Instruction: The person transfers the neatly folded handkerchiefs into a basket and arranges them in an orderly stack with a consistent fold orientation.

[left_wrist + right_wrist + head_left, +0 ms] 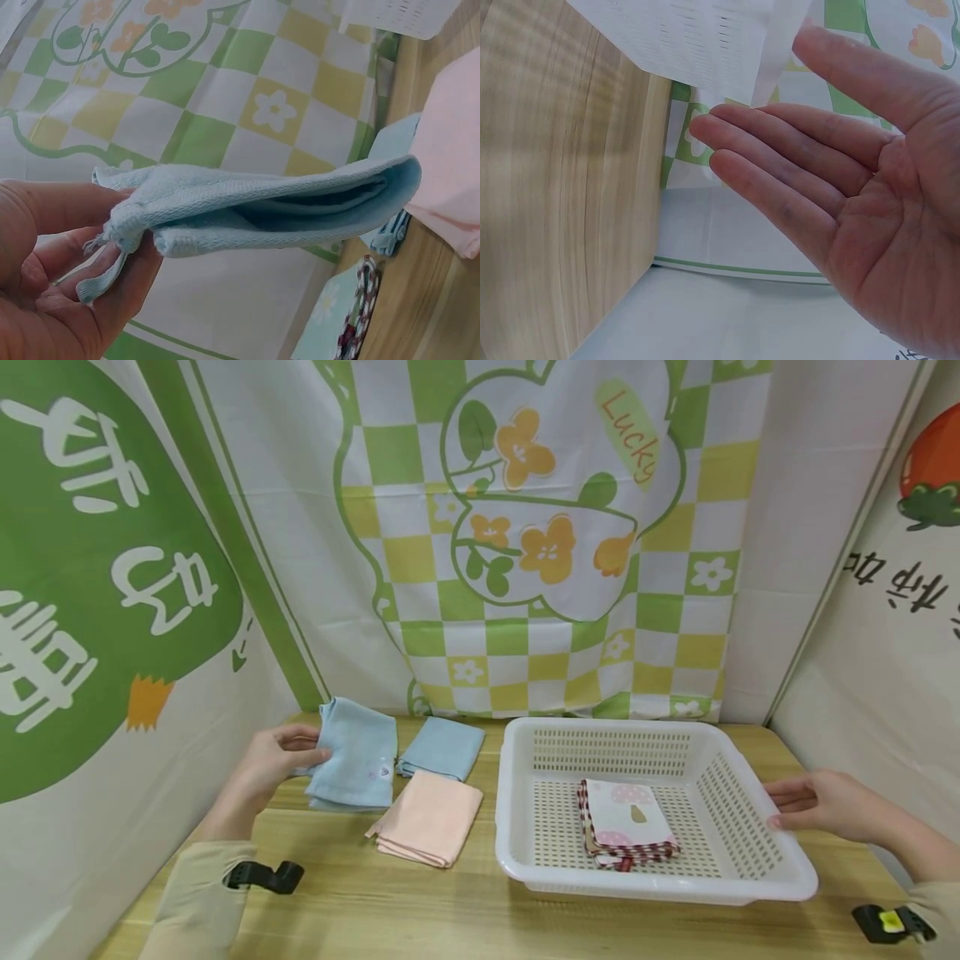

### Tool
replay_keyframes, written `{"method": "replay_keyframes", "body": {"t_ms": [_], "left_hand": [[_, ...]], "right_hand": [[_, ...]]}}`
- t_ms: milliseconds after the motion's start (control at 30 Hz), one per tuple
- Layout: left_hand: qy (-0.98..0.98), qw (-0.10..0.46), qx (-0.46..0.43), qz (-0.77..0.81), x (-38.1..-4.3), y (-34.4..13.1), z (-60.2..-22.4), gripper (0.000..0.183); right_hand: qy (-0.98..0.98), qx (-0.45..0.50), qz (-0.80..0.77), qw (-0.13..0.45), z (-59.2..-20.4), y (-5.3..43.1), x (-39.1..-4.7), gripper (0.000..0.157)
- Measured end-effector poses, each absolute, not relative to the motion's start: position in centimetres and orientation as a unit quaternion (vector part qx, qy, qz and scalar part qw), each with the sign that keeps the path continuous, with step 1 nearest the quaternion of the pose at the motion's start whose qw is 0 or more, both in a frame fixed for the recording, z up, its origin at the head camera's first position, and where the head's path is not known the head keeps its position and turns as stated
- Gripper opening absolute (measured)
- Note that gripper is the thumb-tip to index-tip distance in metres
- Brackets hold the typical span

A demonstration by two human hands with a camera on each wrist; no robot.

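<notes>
Over the wooden tabletop (360,902), your left hand (264,770) pinches a blue cloth (356,758), centre-left; the basket (652,887) lies lower right, nearer your straight-fingered right hand (834,807).

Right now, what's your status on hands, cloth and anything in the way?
Left hand holding folded light-blue cloth, raised. Right hand open at right rim of white basket. Second blue cloth and pink cloth lie between held cloth and basket.

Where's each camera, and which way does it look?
Head: on the head, facing forward and down at the white basket; left hand, right hand show.
Left wrist: worn there, facing the light-blue cloth in that hand.
Right wrist: worn there, facing that hand and the basket.
Head and left wrist share the pink cloth.
</notes>
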State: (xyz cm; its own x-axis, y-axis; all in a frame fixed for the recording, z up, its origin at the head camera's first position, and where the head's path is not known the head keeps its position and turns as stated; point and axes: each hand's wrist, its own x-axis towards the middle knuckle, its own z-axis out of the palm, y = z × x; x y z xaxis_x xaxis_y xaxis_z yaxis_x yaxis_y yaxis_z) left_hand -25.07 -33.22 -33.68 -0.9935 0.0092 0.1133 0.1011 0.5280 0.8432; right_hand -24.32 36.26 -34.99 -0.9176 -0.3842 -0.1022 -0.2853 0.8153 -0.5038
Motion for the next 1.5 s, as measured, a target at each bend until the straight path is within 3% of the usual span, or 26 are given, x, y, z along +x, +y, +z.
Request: {"method": "replay_keyframes", "body": {"t_ms": [1500], "left_hand": [[-0.848, 0.031, -0.039, -0.528, -27.2, -29.2, -32.0, 0.045]], "right_hand": [[0.953, -0.174, -0.230, 0.092, -35.0, 36.2, -24.4, 0.059]]}}
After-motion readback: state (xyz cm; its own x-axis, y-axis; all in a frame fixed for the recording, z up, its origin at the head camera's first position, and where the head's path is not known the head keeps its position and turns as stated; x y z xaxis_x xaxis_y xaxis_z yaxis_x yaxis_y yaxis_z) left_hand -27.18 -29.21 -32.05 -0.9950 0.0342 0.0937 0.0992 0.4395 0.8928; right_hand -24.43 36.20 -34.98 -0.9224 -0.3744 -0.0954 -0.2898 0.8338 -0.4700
